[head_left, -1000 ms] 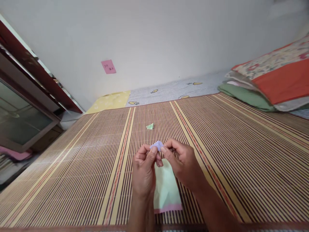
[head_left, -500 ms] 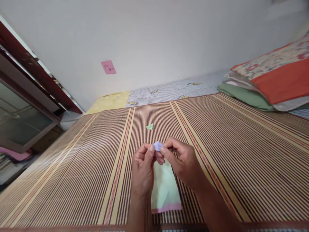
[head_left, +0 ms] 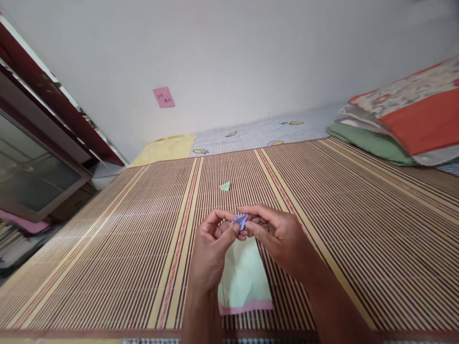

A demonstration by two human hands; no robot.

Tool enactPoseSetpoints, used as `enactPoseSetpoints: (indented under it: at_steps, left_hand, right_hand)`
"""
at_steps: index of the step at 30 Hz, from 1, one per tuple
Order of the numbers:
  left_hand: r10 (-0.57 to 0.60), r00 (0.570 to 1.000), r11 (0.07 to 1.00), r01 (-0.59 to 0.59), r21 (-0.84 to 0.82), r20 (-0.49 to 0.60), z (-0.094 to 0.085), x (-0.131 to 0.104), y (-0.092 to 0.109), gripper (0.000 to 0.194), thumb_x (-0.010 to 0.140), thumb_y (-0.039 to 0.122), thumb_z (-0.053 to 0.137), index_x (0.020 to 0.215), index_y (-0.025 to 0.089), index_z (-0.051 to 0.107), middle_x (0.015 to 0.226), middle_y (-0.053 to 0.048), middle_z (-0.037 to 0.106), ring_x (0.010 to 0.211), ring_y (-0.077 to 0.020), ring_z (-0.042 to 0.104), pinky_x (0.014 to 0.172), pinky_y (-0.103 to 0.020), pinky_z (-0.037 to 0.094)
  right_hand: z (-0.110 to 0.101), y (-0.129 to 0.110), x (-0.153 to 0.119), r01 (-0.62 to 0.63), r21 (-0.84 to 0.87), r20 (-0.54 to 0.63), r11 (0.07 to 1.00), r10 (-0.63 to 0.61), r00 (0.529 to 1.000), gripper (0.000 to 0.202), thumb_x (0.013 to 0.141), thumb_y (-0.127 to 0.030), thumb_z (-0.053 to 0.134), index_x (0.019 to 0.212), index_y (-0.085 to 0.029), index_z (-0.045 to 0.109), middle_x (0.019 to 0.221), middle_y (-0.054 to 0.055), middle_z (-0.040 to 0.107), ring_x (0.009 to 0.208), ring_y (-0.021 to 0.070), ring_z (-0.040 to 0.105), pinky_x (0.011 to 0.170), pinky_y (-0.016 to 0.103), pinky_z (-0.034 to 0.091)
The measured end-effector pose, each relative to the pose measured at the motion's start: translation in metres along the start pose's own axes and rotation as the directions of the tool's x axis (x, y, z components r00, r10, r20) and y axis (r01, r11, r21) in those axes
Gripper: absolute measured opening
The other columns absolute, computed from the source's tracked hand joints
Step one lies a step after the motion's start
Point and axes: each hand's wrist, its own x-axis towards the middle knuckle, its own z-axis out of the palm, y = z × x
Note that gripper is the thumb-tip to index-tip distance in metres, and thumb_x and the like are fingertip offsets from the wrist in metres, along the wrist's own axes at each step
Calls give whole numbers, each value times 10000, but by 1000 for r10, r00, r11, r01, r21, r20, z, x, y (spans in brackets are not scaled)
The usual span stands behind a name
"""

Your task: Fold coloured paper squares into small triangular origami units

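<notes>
A small folded purple paper [head_left: 240,221] is held up between my two hands, above the striped mat. My left hand [head_left: 215,243] pinches its left side between thumb and fingers. On the right side, my right hand [head_left: 278,234] has its thumb and fingertips at the paper's edge. Below them a pale green sheet with a pink lower edge [head_left: 245,277] lies on the mat, its top partly hidden by my hands. Farther off lies a small folded green paper [head_left: 225,186].
The striped mat [head_left: 118,248] stretches to both sides. Folded bedding [head_left: 412,119] is stacked at the right. A pink note [head_left: 163,97] is on the wall. A glass-fronted cabinet [head_left: 32,167] stands at the left.
The purple paper has turned and now shows a pointed, slanted shape instead of a rounded one. My fingers have shifted around it. The view has moved slightly.
</notes>
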Motion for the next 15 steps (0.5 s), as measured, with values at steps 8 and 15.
enactPoseSetpoints:
  at_steps: [8,15]
  left_hand:
    - [139,988,960,-119,254,-62,9,-3,4,112,828,231,781,750,178,721,772,-20,663,661,-125,602,613,-233,489]
    - [216,975,912,-184,366,-50,14,-3,3,120,870,241,737,761,193,727,823,-23,630,672,-125,570,575,-229,447]
  right_hand:
    - [3,1,2,190,-196,-64,962,-205,977,165,964,-184,603,1063,-223,729,1002,60,694,916,200,671,778,348,554]
    - [10,-1,3,177,-210,-147,962,-210,966,167,932,-88,597,814,-200,631,800,1,617,738,150,578,664,299,462]
